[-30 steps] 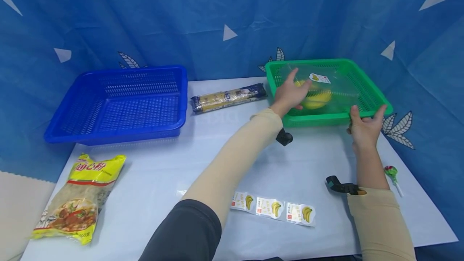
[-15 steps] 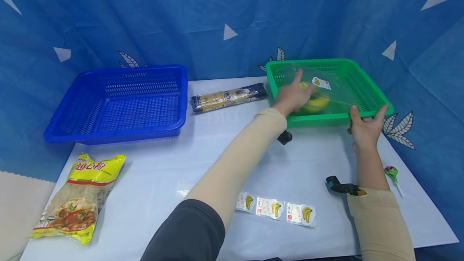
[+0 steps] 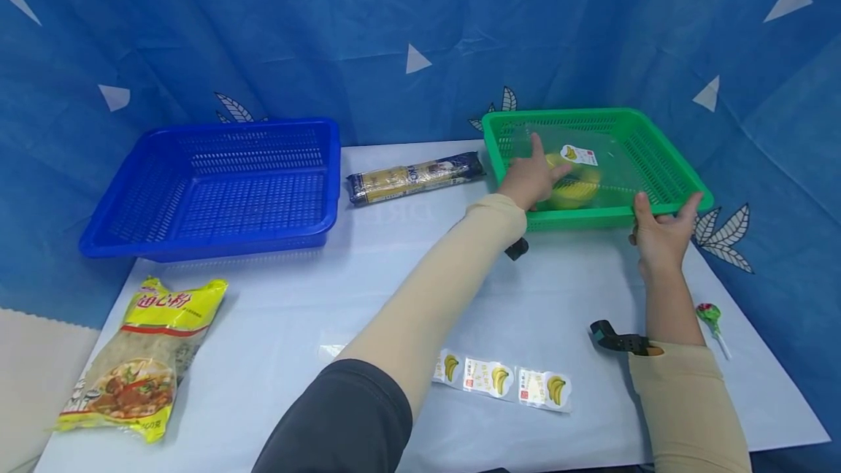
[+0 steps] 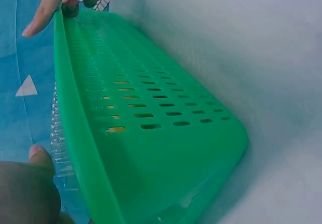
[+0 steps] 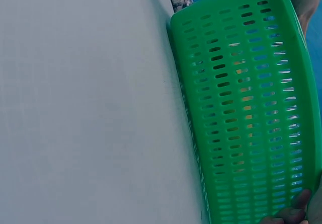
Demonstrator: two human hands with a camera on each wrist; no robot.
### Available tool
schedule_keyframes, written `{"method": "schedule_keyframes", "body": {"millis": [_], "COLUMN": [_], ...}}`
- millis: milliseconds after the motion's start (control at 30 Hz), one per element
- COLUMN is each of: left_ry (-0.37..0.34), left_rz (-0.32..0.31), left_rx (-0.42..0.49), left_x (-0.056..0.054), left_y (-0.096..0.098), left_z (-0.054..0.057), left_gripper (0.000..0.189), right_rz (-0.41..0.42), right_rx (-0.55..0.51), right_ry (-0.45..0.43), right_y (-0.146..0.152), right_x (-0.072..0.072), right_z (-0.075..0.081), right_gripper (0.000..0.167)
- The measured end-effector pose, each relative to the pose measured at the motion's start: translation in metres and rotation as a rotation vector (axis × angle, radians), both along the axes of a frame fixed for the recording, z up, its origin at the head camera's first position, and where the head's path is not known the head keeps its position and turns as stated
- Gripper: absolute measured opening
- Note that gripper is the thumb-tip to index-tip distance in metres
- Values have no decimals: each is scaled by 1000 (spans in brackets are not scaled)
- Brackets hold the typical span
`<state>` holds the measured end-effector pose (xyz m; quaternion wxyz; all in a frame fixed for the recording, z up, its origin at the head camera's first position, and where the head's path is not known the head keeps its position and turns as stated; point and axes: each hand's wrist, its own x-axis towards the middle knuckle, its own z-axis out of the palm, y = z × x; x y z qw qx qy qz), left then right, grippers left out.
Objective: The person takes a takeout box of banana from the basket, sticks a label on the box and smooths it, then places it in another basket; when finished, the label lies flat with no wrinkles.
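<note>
A clear plastic box (image 3: pixel 616 166) with bananas (image 3: pixel 574 188) inside and a banana sticker (image 3: pixel 579 155) on its lid sits in the green basket (image 3: pixel 585 221), slightly tilted. My left hand (image 3: pixel 525 177) rests on the left part of the lid, index finger and thumb straight and spread; its other fingers are mostly hidden. With thumb over and fingers beneath, my right hand (image 3: pixel 662 236) grips the basket's front rim near the right corner. The left wrist view shows the box's ribbed edge above the basket wall (image 4: pixel 166 148). Yellow shows through the slots in the right wrist view.
A blue basket (image 3: pixel 197 245) stands at the back left. Between the baskets lies a pasta packet (image 3: pixel 417 178). A yellow macaroni bag (image 3: pixel 147 363) is at the front left, a strip of banana stickers (image 3: pixel 489 377) at the front middle, a lollipop (image 3: pixel 711 320) at the right.
My left hand has moved a little right and toward me, and the plastic box has shifted slightly in the green basket. My right hand stays on the rim.
</note>
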<state>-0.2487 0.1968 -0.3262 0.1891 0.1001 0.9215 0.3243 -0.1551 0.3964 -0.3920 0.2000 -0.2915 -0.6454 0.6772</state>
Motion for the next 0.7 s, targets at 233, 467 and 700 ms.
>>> {"method": "schedule_keyframes", "body": {"millis": [233,467,700], "left_ry": [204,391,409], "left_rz": [-26,-84,-84], "left_rx": [-164,-332,-375], "left_x": [12,18,20], "left_y": [1,1,5], "left_z": [1,-3,-4], "left_gripper": [88,81,76], "right_rz": [1,2,9], "right_rx": [-6,-8,-5], "right_ry": [5,11,0], "right_y": [-1,-1,-1], "right_x": [1,2,2], "right_z": [0,1,0], "right_gripper": [105,104,104]}}
